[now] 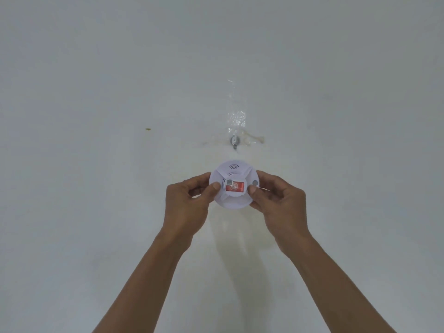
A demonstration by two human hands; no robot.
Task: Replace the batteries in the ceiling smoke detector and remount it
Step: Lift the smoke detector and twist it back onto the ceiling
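A round white smoke detector (232, 173) with a red label at its middle and a small grey button on its right side is held up against the white ceiling (96, 92). My left hand (189, 203) grips its left edge, thumb on the face and fingers curled behind. My right hand (276, 203) grips its right edge the same way, thumb beside the red label. Both arms reach upward. Whether the detector sits on a mount or is only held is hidden behind it.
A small metal hook (235, 141) is fixed in the ceiling just above the detector, with yellowish glue stains and a strip of clear tape (236, 116) around it. A tiny dark speck (148, 129) marks the ceiling to the left.
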